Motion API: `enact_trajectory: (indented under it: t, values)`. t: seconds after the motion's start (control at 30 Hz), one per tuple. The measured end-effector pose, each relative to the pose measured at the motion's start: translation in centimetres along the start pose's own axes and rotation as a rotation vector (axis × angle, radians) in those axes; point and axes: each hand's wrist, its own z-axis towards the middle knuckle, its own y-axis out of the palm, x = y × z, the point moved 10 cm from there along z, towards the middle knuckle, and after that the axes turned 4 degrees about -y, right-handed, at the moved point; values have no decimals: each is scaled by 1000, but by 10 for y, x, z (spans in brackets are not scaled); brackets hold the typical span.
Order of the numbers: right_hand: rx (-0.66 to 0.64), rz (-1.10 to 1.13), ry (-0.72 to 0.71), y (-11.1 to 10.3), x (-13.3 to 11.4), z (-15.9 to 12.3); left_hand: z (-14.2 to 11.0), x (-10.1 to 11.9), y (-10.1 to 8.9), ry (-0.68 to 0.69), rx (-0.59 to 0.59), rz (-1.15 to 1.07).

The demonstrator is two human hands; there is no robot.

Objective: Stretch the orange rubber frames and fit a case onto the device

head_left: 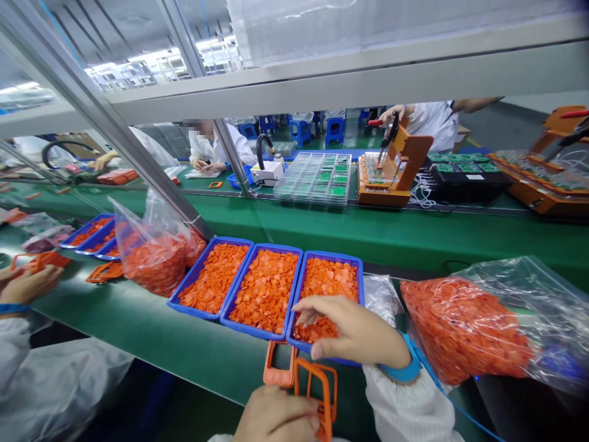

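My left hand (278,416) is at the bottom of the head view, closed on an orange plastic frame (326,396) that is tilted up. Another orange plastic frame (278,376) lies on the bench just beyond the fingers. My right hand (354,331), with a blue wrist strap (404,368), reaches over the near end of the right blue tray (361,276). Its thumb and bent fingers are apart, above small flat orange plastic pieces (329,276). The middle blue tray (300,264) and left blue tray (172,302) hold the same kind of pieces.
Clear bags of orange pieces stand at right (464,325) and left (154,261). A co-worker's hands (34,282) hold an orange frame at far left. Behind are a divided clear tray (313,178), an orange fixture (391,172) and other people. A metal post (151,166) slants down.
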Motion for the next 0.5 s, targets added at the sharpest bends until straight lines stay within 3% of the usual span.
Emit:
enact_trajectory:
  t: [0.1, 0.27, 0.33, 0.4, 0.47, 0.5]
  values:
    - [-47, 60, -74, 7, -15, 0, 19, -8, -33, -10, 129, 38]
    - [-123, 123, -131, 21, -33, 5, 30, -9, -31, 155, 56, -26]
    - [-90, 119, -112, 18, -31, 5, 22, -24, -35, 220, 87, -9]
    - [-31, 83, -59, 11, -22, 3, 14, -67, -52, 141, 194, 106]
    - [13, 70, 1, 6, -12, 0, 10, -155, -71, -301, 202, 305]
    - [27, 83, 24, 4, -8, -2, 1, -206, -76, -578, 104, 396]
